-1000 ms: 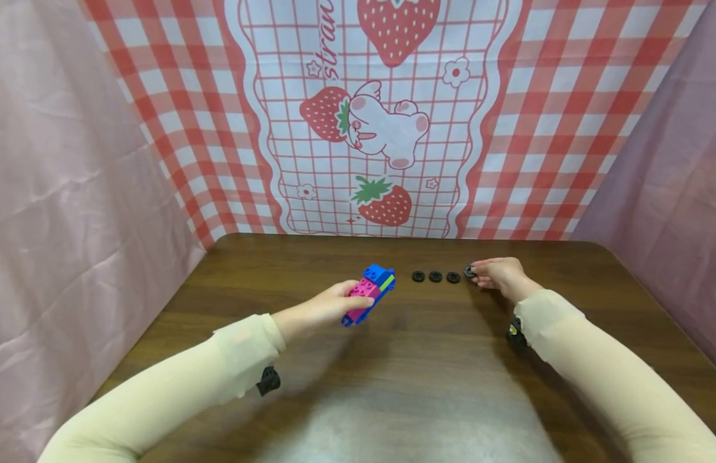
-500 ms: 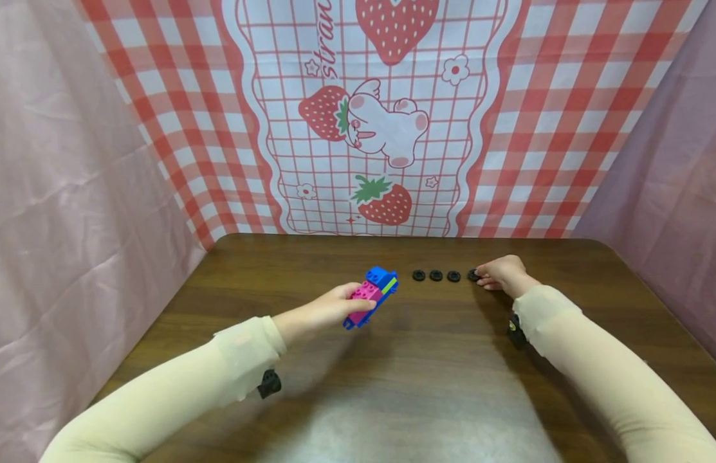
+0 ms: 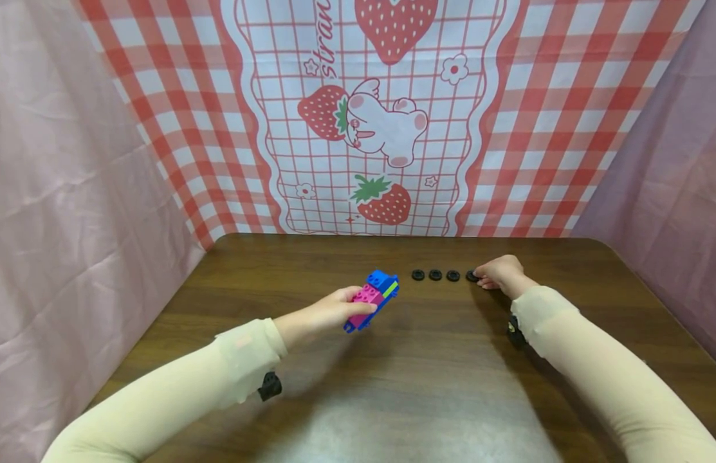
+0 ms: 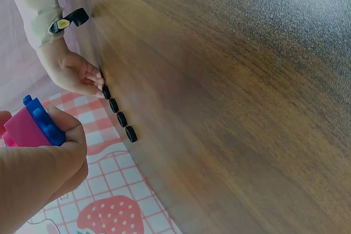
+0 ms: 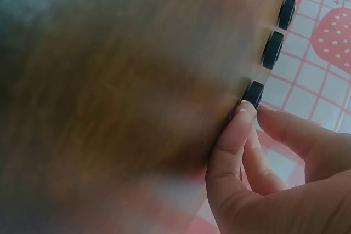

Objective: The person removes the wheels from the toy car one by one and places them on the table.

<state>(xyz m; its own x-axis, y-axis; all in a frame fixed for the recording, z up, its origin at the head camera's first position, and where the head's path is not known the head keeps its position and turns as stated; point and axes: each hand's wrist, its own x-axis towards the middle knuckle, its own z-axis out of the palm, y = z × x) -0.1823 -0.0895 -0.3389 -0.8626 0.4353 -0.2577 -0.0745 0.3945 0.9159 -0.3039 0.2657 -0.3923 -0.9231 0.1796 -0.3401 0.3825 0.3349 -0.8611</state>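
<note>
My left hand (image 3: 329, 312) grips a block-built toy car (image 3: 366, 302), pink on top with a blue base, a blue end block and a lime green strip. It is held tilted above the table, thumb over the pink block. In the left wrist view, the fingers wrap round the blue base (image 4: 46, 123). Far right, my right hand (image 3: 501, 273) has its thumb and fingertips at the sides of a small black toy wheel (image 5: 253, 92) lying on the table. Three more black wheels (image 3: 435, 274) lie flat in a row to its left.
The brown wooden table (image 3: 427, 373) ends at a red-and-white checked cloth (image 3: 543, 128) with strawberry prints. Pink curtains (image 3: 62, 193) hang on both sides. A black camera (image 3: 269, 386) is strapped under the left sleeve.
My right hand has lowered the tilted wheel flat onto the table at the row's right end, slightly further right. My left hand with the toy car has shifted slightly toward me.
</note>
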